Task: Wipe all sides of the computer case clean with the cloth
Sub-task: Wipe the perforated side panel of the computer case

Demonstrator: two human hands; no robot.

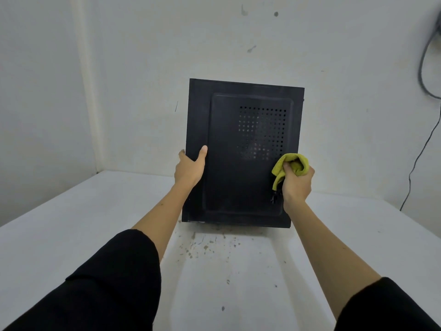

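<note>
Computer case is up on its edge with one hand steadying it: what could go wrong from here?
The computer case stands tilted on the table, held only by the left hand at its edge; a hard push could tip it. The cloth, bunched in the right hand, might snag the vent holes.

I am looking at a matte black computer case whose side panel is showing a grid of small round vent holes. A yellow-green cloth is standing out against it. The table is showing white, speckled with brownish flecks. My sleeves are showing black.
</note>
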